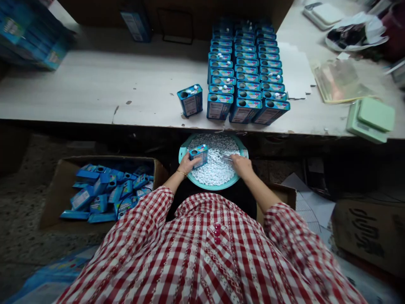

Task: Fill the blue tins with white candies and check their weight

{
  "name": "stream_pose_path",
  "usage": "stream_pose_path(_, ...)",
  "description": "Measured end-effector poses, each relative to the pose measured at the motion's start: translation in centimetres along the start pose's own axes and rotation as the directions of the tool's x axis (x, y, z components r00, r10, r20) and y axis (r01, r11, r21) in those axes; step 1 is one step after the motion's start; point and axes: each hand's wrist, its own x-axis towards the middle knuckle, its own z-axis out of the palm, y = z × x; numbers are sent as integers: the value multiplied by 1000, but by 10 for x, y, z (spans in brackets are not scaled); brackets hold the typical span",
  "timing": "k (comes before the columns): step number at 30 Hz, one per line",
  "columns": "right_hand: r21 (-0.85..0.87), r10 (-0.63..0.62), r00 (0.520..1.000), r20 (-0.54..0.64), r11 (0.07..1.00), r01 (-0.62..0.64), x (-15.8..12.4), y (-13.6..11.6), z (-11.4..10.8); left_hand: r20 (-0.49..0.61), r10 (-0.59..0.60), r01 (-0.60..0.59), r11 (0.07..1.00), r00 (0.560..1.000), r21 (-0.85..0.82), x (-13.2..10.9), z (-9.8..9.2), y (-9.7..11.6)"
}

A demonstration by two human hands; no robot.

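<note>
On my lap rests a turquoise basin (199, 184) filled with small white candies (215, 173). My left hand (187, 163) is closed around a small blue box (202, 157) with a dark round opening on top, held over the basin's left side. White pieces sit at the top of this box. My right hand (242, 166) grips the handle of a metal scoop (226, 157), whose front end is among the candies. At the table edge in front stands a single blue box (191, 101) with white pieces on its top.
Rows of upright blue boxes (249, 112) stand on the white table (95, 93). A light green scale (373, 116) sits at its right edge. Left of me, a cardboard carton (52, 194) holds jumbled blue boxes. Wrapped blue packs (31, 38) lie at the far left.
</note>
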Motion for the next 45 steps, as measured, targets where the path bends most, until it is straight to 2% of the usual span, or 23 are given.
stream_pose_path(3,131,-4,1000,-11,991,6,16,-25,23,40,-54,57,995,998,-86,4,14,-12)
stream_pose_path(6,214,4,1000,-23,977,1,22,-33,31,80,-77,88,984,994,-152,-1,21,-9)
stream_pose_path(10,328,-12,999,-33,945,22,19,-20,34,151,-39,69,977,988,-202,-19,8,9)
stream_pose_path(12,361,-10,999,-38,932,23,15,-12,33,123,16,10,978,992,-208,-26,-5,17)
stream_pose_path(15,430,-16,997,-82,902,49,7,-2,21,-8,120,-120,991,993,-57,-30,-24,26)
stream_pose_path(18,472,-52,985,-165,873,125,-5,5,-5,-49,196,-187,972,979,139,-30,-30,32)
stream_pose_path(22,382,-137,971,-196,901,204,-20,1,-53,0,243,-237,948,970,212,-27,-15,35)
stream_pose_path(27,84,-204,976,-74,974,210,-28,-24,-99,94,286,-300,926,954,228,-21,3,33)
stream_pose_path(32,-192,-201,979,24,961,202,-31,-54,-119,130,298,-322,913,946,251,-20,5,31)
stream_pose_path(37,-252,-235,972,31,939,235,-36,-71,-131,136,330,-354,903,934,242,-20,7,31)
stream_pose_path(39,-247,-226,974,12,943,222,-38,-62,-132,110,318,-335,918,942,212,-20,6,33)
stream_pose_path(41,-235,-182,983,-11,956,174,-39,-41,-123,63,271,-278,943,960,181,-20,2,34)
stream_pose_path(43,-219,-113,994,-8,970,109,-36,-15,-101,17,210,-209,964,978,165,-19,-3,31)
stream_pose_path(45,-181,-35,998,44,983,42,-30,4,-68,-12,130,-127,984,991,127,-16,-8,24)
